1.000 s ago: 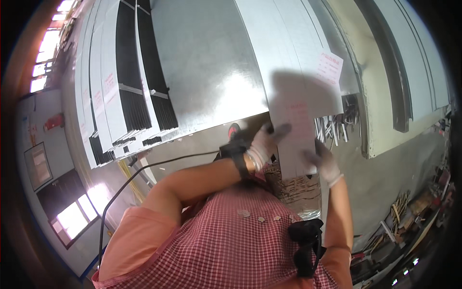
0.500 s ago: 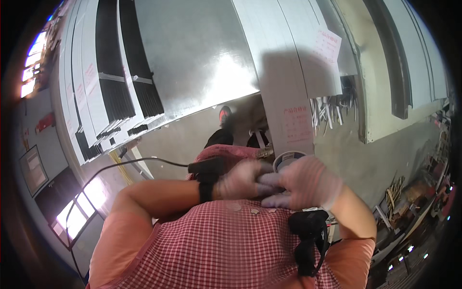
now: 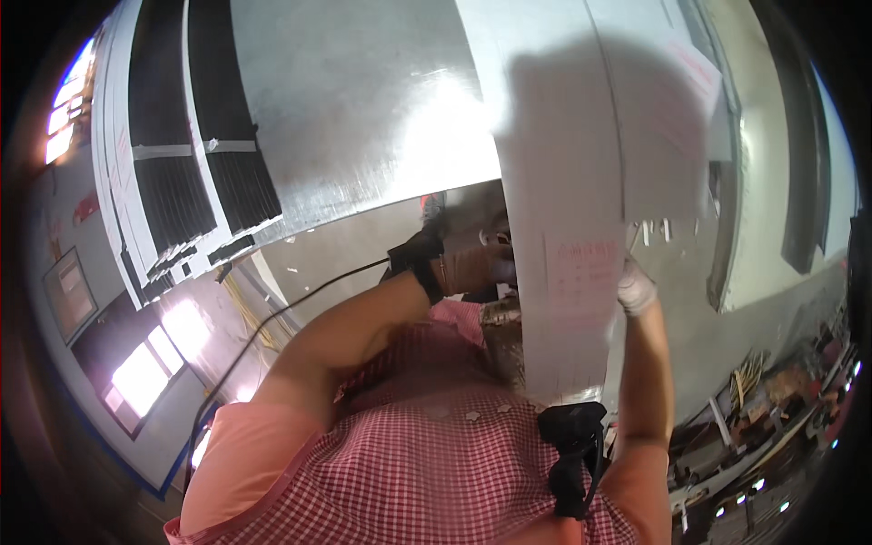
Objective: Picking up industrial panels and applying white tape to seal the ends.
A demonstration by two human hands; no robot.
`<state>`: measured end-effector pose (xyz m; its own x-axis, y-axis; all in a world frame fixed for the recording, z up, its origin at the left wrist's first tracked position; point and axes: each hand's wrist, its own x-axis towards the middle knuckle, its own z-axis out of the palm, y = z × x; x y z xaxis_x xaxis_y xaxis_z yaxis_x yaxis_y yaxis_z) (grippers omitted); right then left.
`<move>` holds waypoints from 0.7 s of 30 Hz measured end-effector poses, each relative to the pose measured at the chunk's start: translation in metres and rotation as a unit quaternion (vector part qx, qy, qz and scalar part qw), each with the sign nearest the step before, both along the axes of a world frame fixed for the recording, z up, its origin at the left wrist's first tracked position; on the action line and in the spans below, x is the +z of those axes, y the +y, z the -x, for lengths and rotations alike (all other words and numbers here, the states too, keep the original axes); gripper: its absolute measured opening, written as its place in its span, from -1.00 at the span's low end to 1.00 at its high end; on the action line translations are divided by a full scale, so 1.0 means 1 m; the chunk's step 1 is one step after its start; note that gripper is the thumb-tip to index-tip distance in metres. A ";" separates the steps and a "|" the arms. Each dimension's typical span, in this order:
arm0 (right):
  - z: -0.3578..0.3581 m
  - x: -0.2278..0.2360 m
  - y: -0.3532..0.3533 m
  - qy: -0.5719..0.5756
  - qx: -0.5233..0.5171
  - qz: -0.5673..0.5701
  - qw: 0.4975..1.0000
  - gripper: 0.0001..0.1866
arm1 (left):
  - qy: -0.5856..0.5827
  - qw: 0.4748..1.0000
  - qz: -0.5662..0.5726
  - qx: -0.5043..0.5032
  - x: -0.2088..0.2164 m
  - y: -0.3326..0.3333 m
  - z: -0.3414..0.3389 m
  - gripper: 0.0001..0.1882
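A long white panel (image 3: 568, 350), apparently one of several lying side by side, juts from the metal table toward my chest, with faint red print near its end. My right hand (image 3: 637, 289), in a pale glove, is closed at the panel's right edge; its fingertips disappear behind that edge. On the opposite side my left hand (image 3: 476, 270) is at the left edge, dark in shadow, its fingers turned in against the panel. A black band circles my left wrist. Something shiny sits at the panel's near end, too unclear to name.
Stacks of white and black strips (image 3: 173, 195), bound with pale tape, lie on the left of the metal table (image 3: 354, 109). A black cable (image 3: 300, 304) runs to my left wrist. A cream-coloured bench (image 3: 758, 200) stands at the right. Scrap pieces (image 3: 749, 386) litter the floor.
My hands were together before my chest at a ring-shaped roll. Now they are apart, farther forward, one at each side of the panel. The panel reaches closer to my chest.
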<state>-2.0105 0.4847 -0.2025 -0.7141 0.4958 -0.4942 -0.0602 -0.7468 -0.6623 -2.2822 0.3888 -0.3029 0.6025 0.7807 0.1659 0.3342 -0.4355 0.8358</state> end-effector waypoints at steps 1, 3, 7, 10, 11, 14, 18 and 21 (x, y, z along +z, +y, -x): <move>-0.004 0.025 0.003 -0.118 0.007 -0.037 0.992 -0.22 | -0.065 0.990 0.124 0.026 0.005 -0.003 0.003 -0.57; 0.027 0.105 -0.014 -0.231 -0.121 -0.084 0.962 -0.19 | -0.189 0.913 0.352 0.080 0.015 0.001 0.007 -0.58; 0.089 0.145 -0.057 -0.426 -0.029 -0.551 0.717 -0.06 | -0.166 0.822 0.526 0.142 0.055 0.002 0.039 -0.63; 0.103 0.156 -0.053 -0.500 0.028 -0.606 0.619 0.01 | -0.111 0.817 0.524 0.212 0.124 0.007 0.071 -0.76; 0.105 0.157 -0.054 -0.505 0.039 -0.601 0.618 0.01 | -0.116 0.850 0.474 0.200 0.137 -0.001 0.076 -0.78; 0.106 0.159 -0.052 -0.508 0.077 -0.578 0.634 -0.01 | -0.082 0.951 0.243 0.172 0.187 0.003 0.040 -0.80; 0.106 0.203 -0.043 -0.270 -0.209 -0.354 0.871 -0.13 | -0.049 0.938 0.314 0.138 0.228 0.032 0.014 -0.55; 0.114 0.226 -0.030 -0.390 0.185 -0.532 0.729 -0.40 | -0.031 0.945 0.300 0.125 0.227 0.031 0.014 -0.41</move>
